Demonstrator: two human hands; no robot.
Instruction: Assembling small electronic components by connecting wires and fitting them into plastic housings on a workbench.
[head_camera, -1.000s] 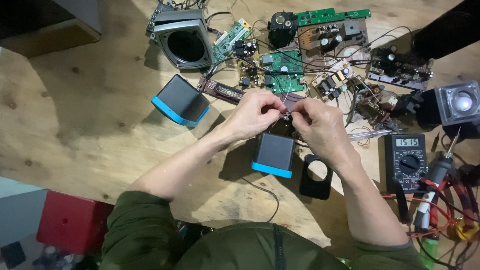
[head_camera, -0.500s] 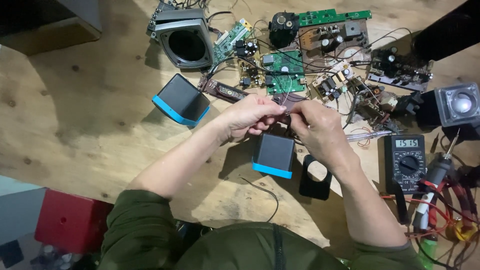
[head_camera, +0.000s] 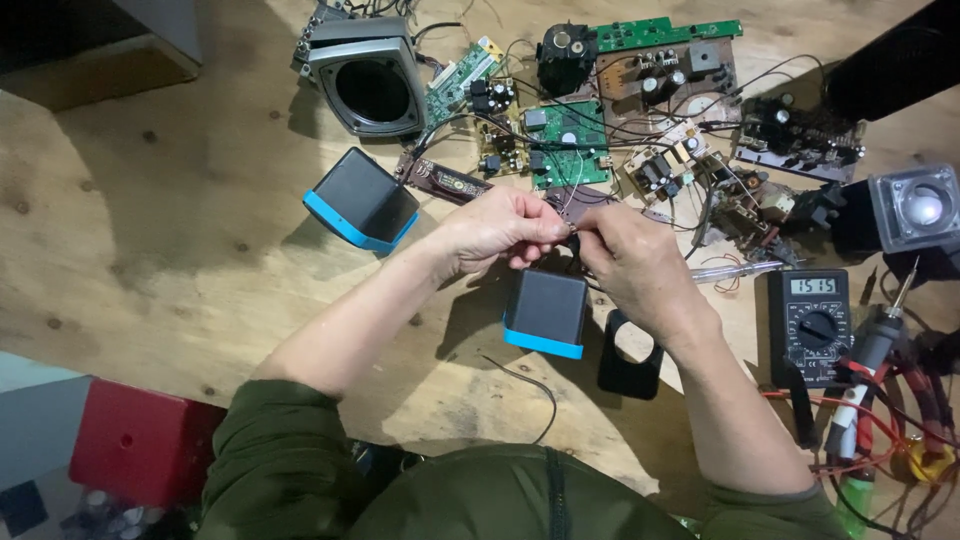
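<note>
A person in green sleeves leaned over a wooden table (head_camera: 150, 250) littered with electronics. Both hands met near the centre of the view. The left hand (head_camera: 495, 232) had its fingers curled, thumb and forefinger pressed together on a small part (head_camera: 572, 229) between the hands; what that part was could not be told. The right hand (head_camera: 635, 265) met it from three o'clock, fingers bent and pinching the same part, with a thin wire (head_camera: 570, 198) rising from the pinch toward twelve o'clock.

Just below the hands, at six o'clock, stood a dark cube (head_camera: 546, 312) with a blue base edge. A second cube (head_camera: 362, 199) of the same kind lay tilted at ten o'clock from the hands. A black frame (head_camera: 628, 358) lay flat just at three o'clock of the first cube.

At twelve o'clock lay green circuit boards (head_camera: 565, 140) tangled in wires, and farther toward eleven o'clock a grey speaker (head_camera: 368, 88). A multimeter (head_camera: 818, 322) sat at three o'clock, a soldering iron (head_camera: 868, 362) just beside it. A red box (head_camera: 135, 440) sat at eight o'clock, near the left elbow.
</note>
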